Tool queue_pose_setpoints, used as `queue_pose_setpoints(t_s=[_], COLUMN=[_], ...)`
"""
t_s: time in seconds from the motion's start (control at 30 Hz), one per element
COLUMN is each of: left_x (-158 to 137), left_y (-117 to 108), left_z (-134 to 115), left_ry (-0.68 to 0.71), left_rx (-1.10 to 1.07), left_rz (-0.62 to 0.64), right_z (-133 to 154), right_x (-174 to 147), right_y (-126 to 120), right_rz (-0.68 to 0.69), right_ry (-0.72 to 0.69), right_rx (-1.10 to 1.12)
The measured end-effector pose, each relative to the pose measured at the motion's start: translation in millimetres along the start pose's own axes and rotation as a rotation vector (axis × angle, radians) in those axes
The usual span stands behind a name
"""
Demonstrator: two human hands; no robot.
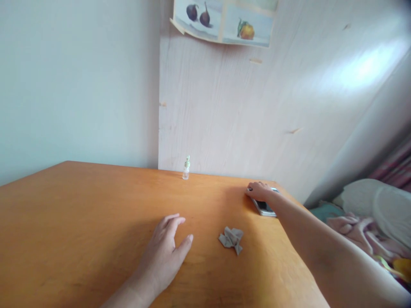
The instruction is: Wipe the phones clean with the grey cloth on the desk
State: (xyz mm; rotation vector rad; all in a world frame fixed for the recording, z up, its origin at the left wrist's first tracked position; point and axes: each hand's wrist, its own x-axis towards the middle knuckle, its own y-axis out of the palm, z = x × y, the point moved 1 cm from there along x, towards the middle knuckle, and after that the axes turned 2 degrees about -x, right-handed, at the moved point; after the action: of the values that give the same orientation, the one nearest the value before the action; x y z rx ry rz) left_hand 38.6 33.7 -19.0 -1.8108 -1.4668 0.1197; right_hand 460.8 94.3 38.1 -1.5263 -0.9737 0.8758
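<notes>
My left hand (167, 248) hovers over or rests on the wooden table, its fingers slightly bent and the thumb apart, holding nothing. To its right lies a crumpled grey cloth or tissue (231, 239). My right hand (259, 191) reaches to the far right of the table, with its fingers curled down. A small dark thing (249, 189) shows at its fingertips, too small to name. Partly under this hand lies a flat, phone-like object with a dark face and pale edge (266, 208). A small clear bottle with a pale top (186, 169) stands upright at the table's back edge.
The orange-brown wooden table (80, 205) meets a pale board and wall (208, 107) at the back. Fruit pictures (224, 21) hang above. Beyond the table's right edge are a pink cloth (356, 231) and a white, cushion-like bundle (369, 201).
</notes>
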Motion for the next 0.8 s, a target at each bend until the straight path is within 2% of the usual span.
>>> queue_pose_setpoints(t_s=[0.27,0.5,0.8], left_x=[0,-1,0], left_y=[0,-3,1], left_z=[0,-3,2], left_ry=[0.015,0.027,0.039], left_rx=[0.002,-0.003,-0.002], left_rz=[-0.018,-0.032,-0.023], right_z=[-3,-8,-11], right_x=[-32,-73,-86], right_y=[-13,-8,-7], right_rz=[-0.127,-0.088,-0.085], right_ry=[0.076,0.080,0.038], right_rx=[-0.029,-0.065,-0.051])
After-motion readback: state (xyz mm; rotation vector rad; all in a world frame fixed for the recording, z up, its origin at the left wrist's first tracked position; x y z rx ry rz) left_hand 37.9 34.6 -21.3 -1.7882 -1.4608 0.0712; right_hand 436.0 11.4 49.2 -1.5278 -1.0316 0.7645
